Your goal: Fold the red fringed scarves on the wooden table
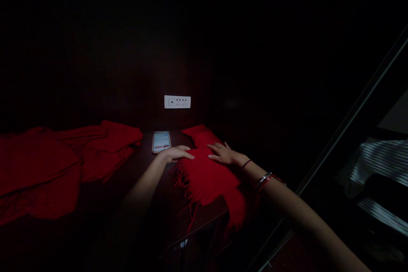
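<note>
A red fringed scarf [210, 178] lies folded at the corner of a dark tabletop, its tassels on the left and one end hanging over the front edge. My left hand [177, 153] is closed on the scarf's far left corner, thumb on top; the fingertips are partly hidden. With fingers spread, my right hand [225, 154] rests flat on the upper part of the scarf. Behind both hands lies another red cloth piece [200, 134]; whether it belongs to the same scarf I cannot tell.
A phone [161, 142] with a lit screen sits just left of my left hand. More crumpled red cloth [105, 148] covers the table's left side. On the dark back wall is a white power socket [177, 102]. A pale diagonal frame edge [338, 127] runs along the right.
</note>
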A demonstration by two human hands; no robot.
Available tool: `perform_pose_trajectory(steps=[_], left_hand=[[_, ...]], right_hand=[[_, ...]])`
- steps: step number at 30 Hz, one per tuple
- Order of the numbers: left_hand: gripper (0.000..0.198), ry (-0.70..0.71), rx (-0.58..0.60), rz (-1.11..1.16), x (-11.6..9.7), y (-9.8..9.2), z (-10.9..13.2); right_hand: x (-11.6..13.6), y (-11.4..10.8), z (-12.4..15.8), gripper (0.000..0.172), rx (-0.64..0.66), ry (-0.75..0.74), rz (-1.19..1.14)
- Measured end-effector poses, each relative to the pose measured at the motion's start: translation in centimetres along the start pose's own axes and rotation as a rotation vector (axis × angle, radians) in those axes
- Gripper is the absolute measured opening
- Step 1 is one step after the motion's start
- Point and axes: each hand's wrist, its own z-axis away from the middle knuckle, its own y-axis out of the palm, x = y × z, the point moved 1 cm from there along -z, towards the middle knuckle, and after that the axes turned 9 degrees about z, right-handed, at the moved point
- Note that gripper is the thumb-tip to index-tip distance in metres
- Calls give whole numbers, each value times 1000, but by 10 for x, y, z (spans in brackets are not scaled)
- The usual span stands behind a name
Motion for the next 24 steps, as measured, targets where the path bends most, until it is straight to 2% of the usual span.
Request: perform_pose_trajectory(steps=[3,4,6,8,12,15,18,20,22,24], left_hand=[[34,-25,149,72,-11,-7,3],[35,-27,156,61,-15,-11,5],[34,-33,123,-3,-24,-23,12],[36,-52,76,-46,-31,-40,23],[48,-145,-101,-51,-33,-84,60],[47,-221,-214,-33,-15,-110,93],[47,-326,-390,-10,18,-125,125],[46,-377,-544,-126,42,-130,143],[43,-433,-647,-341,63,-134,157],[42,-467,-689,-548,77,-136,164]], right_hand=[[3,-23,-13,73,107,-84,-82],[4,-30,-17,70,148,-108,-112],[8,-42,-25,60,202,-139,-167],[16,-53,-35,51,197,-167,-237],[48,-68,-62,45,176,-312,-492],[90,-66,-90,43,208,-410,-499],[139,-54,-114,43,103,-408,-241],[164,-44,-120,50,48,-364,-63],[174,-36,-116,58,22,-337,10],[167,-34,-103,61,0,-309,-4]])
